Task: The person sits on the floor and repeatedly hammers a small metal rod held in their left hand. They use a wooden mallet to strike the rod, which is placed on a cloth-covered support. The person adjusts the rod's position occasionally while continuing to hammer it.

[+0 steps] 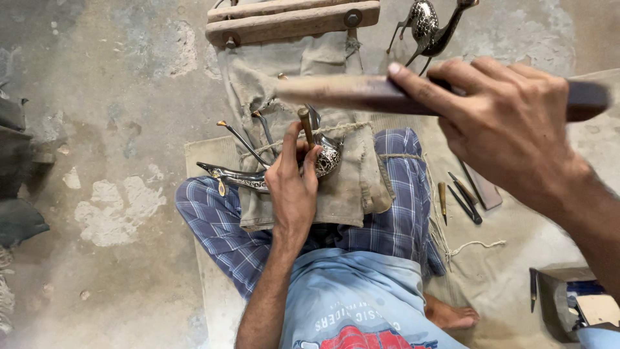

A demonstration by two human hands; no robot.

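Fingers (298, 152) of our left hand (292, 187) pinch a chisel (305, 126) on the metal deer figurine (271, 174); right hand (510, 126) grips a raised wooden mallet (361, 94).

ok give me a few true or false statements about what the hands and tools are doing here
1. The left hand holds a small chisel upright against a metal bird figure. True.
2. The right hand is empty. False: it grips a wooden mallet, raised above the work.
3. The bird figure lies on a cloth over the person's lap. True.
4. No other metal figure is in view. False: a second figure stands at the top, on the floor.
5. Spare hand tools lie to the person's right. True.
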